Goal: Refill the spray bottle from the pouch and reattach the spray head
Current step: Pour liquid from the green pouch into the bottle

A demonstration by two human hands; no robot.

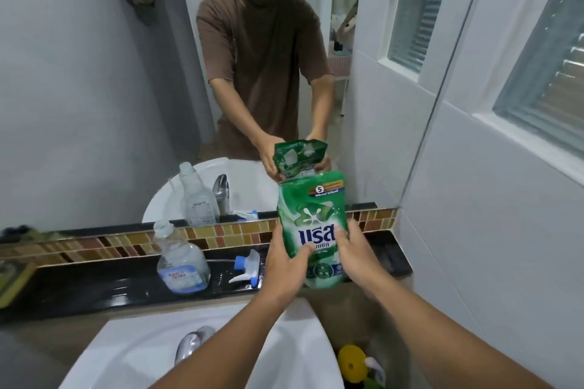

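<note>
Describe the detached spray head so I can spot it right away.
Find the black ledge under the mirror. The spray head lies on it between the clear bottle and the green pouch, the only small white piece with a blue collar.

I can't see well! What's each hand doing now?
Left hand: holding the green pouch.
Right hand: holding the same pouch.

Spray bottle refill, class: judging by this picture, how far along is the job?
Done: the spray head is off and lies on the dark ledge beside the open spray bottle. In hand: the left hand and right hand hold the green pouch upright. Left: pouring, then reattaching the head.
</note>
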